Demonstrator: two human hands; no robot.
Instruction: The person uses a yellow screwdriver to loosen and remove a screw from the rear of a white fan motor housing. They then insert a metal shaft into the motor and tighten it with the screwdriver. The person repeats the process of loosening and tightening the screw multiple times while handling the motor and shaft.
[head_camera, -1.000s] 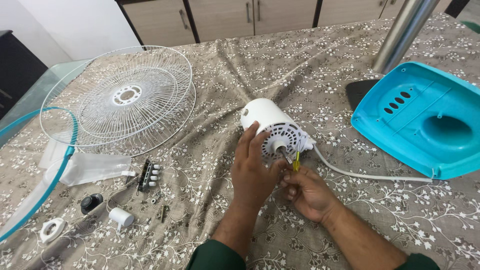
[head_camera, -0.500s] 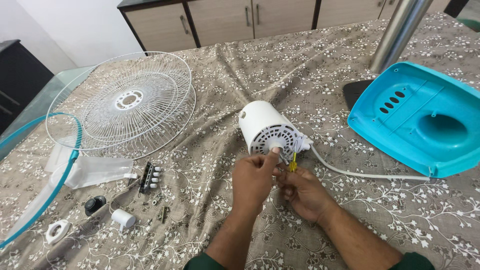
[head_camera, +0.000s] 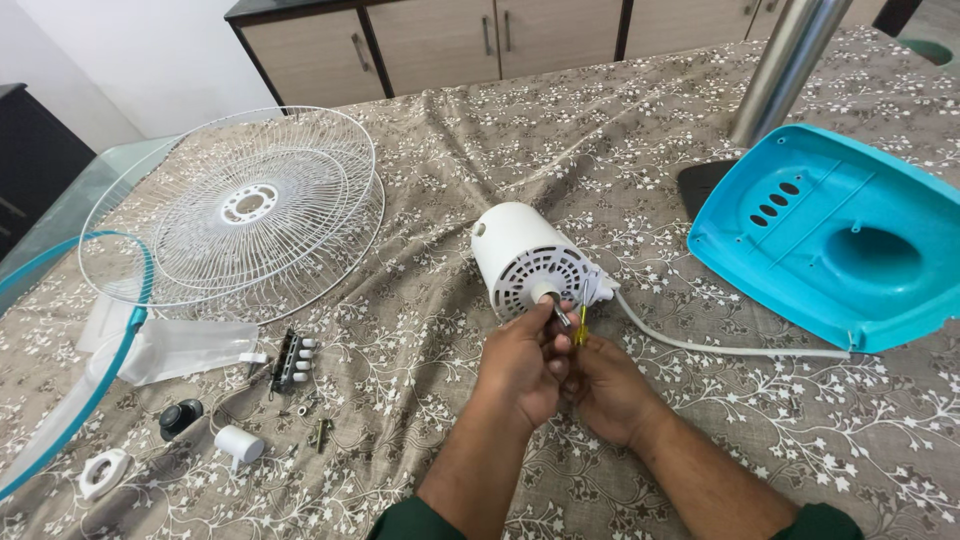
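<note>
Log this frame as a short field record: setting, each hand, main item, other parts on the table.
Setting: table covered by a floral cloth, cabinets behind
Main item: white fan motor housing lying on its side, white cable trailing right
Left hand: fingertips at the motor shaft
Right hand: holds a yellow-handled screwdriver near the shaft
Left of motor: white wire fan guard, switch block, black knob, small white cap
Right of motor: turquoise plastic cover, metal pole

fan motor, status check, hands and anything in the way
Left hand at motor shaft. Right hand holds screwdriver beside it. Cord trails right; nothing blocking.
</note>
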